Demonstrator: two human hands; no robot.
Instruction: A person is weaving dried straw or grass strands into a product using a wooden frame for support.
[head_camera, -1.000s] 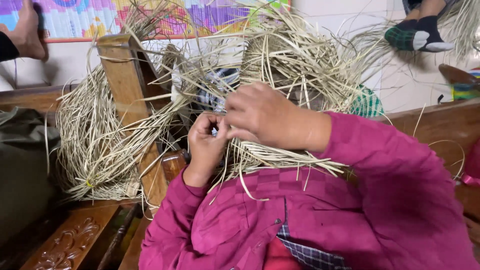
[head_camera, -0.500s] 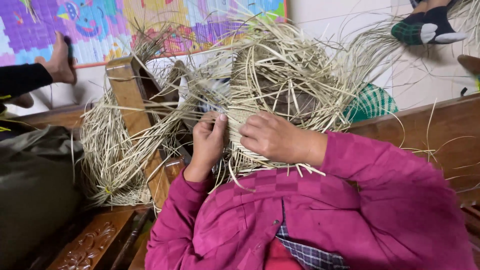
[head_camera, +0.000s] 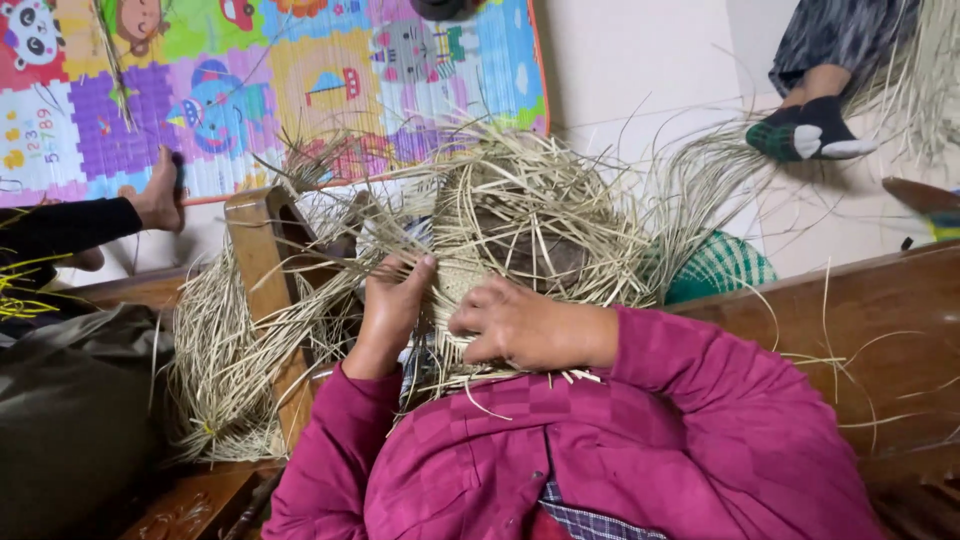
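Note:
A half-woven piece of pale straw (head_camera: 520, 215) with many loose strands sticking out rests against my lap. My left hand (head_camera: 392, 300) grips strands at its left side, thumb and fingers closed on them. My right hand (head_camera: 520, 325) presses on the lower part of the weave, fingers curled over the strands. Both arms wear magenta sleeves (head_camera: 690, 400). The middle of the weave is partly hidden by my hands.
A bundle of loose straw (head_camera: 225, 360) hangs over a wooden frame (head_camera: 262, 250) at left. A colourful play mat (head_camera: 270, 80) lies beyond. Other people's feet show: a bare foot (head_camera: 160, 195) at left, a socked foot (head_camera: 810, 130) at top right. Dark wooden bench (head_camera: 880, 330) at right.
The view has tilted and pulled back. My right hand slid down and right on the weave, and my left hand shifted its hold on the strands at the left.

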